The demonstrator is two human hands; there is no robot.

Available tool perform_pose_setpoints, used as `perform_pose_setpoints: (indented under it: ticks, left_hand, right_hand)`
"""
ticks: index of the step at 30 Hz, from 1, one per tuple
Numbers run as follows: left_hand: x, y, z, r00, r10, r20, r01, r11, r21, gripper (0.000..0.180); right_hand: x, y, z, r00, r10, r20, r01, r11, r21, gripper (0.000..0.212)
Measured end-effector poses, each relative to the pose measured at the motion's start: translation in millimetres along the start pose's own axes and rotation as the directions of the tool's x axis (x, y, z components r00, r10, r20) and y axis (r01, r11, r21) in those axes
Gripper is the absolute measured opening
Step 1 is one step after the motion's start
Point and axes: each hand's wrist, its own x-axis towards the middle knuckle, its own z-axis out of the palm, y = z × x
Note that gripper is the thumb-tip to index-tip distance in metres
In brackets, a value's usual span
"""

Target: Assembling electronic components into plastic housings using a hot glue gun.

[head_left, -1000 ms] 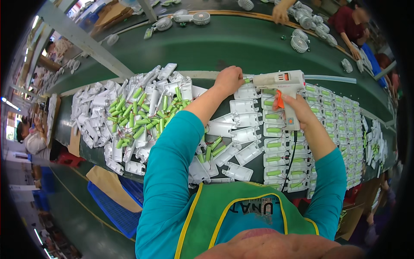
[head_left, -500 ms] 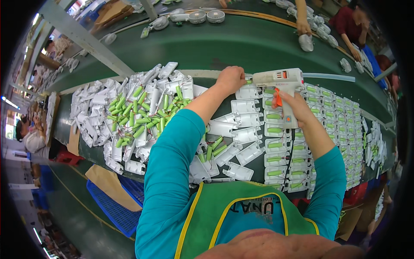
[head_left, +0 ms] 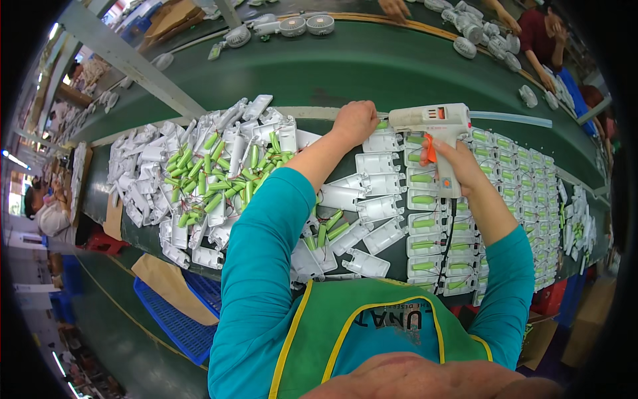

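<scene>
Two bare hands work at a long green bench (head_left: 372, 66) that curves across the frame, its far side a conveyor carrying small white fan parts (head_left: 292, 26). Left of the worker, a wide heap of white plastic shells (head_left: 153, 179) covers the bench, with a scatter of green cylindrical battery cells (head_left: 212, 176) lying on top of it. To the right, neat rows of filled shells (head_left: 525, 179), each with a green cell seated inside, run toward the bench's far end. Between heap and rows, open shells sit in a loose column, a few green cells lying among them near the worker's teal sleeve (head_left: 266, 266). Below the bench edge, a blue plastic crate (head_left: 173, 319) stands on the floor with a sheet of brown cardboard (head_left: 169, 286) lying partly over it. A white hot-glue gun (head_left: 435, 130) points left above the column, its orange trigger under the fingers and its black cord trailing down over the filled shells. The right hand (head_left: 458, 166) is wrapped fully around the gun's grip. The left hand (head_left: 355, 123) is curled almost closed, knuckles up, pressing on a white shell (head_left: 382, 141) just at the gun's nozzle; what its fingertips pinch cannot be told. At the upper right, another person's arm (head_left: 538, 66) reaches over the conveyor.
</scene>
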Motion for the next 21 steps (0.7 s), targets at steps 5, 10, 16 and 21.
perform_pose_setpoints:
  ticks: [5,10,16,21]
  left_hand:
    - [2,2,2,1.0,-0.019,-0.011,0.019,1.0,0.006,0.016]
    - [0,4,0,0.999,-0.038,-0.006,0.038,0.999,0.01,0.014]
    - [-2,3,1,0.999,-0.02,-0.03,0.02,1.0,-0.006,0.015]
    - [-1,2,2,0.999,-0.026,-0.026,0.026,1.0,-0.009,0.015]
  right_hand:
    - [-4,4,-4,1.0,0.002,0.004,-0.002,1.0,-0.021,0.034]
    - [-4,3,2,1.0,-0.009,0.004,0.009,1.0,0.013,0.034]
    - [1,5,6,1.0,-0.011,-0.021,0.011,0.999,0.032,0.035]
    - [-1,5,5,1.0,-0.006,-0.025,0.007,1.0,0.03,0.034]
